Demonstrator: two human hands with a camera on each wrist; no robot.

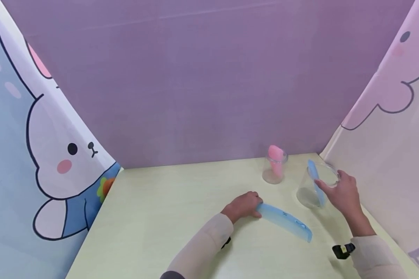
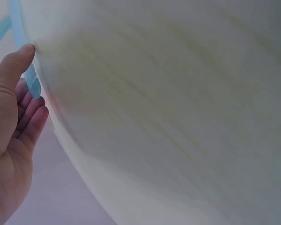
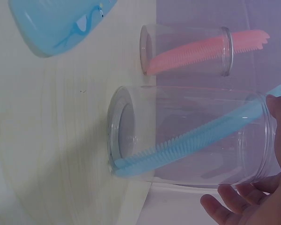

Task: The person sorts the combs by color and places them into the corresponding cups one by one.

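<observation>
My left hand point(image 1: 243, 205) pinches one end of a large light-blue comb point(image 1: 287, 220). This comb lies low over the table, its far end pointing right toward the front. In the left wrist view, thumb and fingers close around the comb end point(image 2: 33, 86). With thumb and fingers spread around the rim, my right hand point(image 1: 345, 193) grips a big clear jar point(image 3: 178, 101). A second, narrower blue comb point(image 3: 196, 140) leans inside that jar, teeth showing through the wall, its tip just past the rim near my thumb.
A smaller clear jar point(image 3: 185, 35) holding a pink comb point(image 3: 196, 54) stands behind and left of the big one. The pale table point(image 1: 153, 217) meets a purple back wall point(image 1: 209, 97). Printed cartoon panels flank it left point(image 1: 52, 162) and right point(image 1: 398, 155).
</observation>
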